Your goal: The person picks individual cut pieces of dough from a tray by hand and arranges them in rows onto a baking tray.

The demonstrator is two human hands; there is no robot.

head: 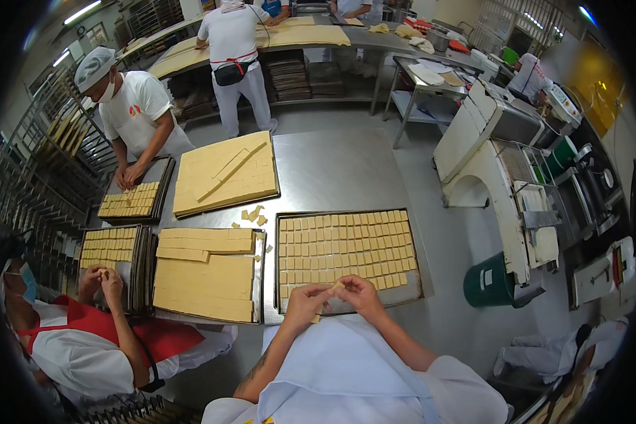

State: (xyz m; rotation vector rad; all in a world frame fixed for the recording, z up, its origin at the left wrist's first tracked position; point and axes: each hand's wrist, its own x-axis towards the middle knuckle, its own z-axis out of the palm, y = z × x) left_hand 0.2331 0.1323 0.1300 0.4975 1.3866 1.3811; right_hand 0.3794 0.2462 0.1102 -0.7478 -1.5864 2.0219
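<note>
Over the near edge of a metal baking tray [416, 265], my left hand [306, 303] and my right hand [361, 298] meet at the fingertips. Pinched between them is a small piece of yellow dough [338, 285]. Another bit of dough [316, 318] shows below my left palm; whether that hand grips it, I cannot tell. Rows of small rectangular dough pieces [344, 233] cover most of the tray, with bare metal along its near right part. To the left, a second tray holds a flat dough slab cut in strips [204, 281].
Dough scraps [253, 214] lie on the steel table [334, 164] near another cut dough slab [228, 172]. Two co-workers at the left, one in a red apron [103, 323], handle pieces over stacked trays [140, 270]. A green bin [488, 283] stands on the floor at right.
</note>
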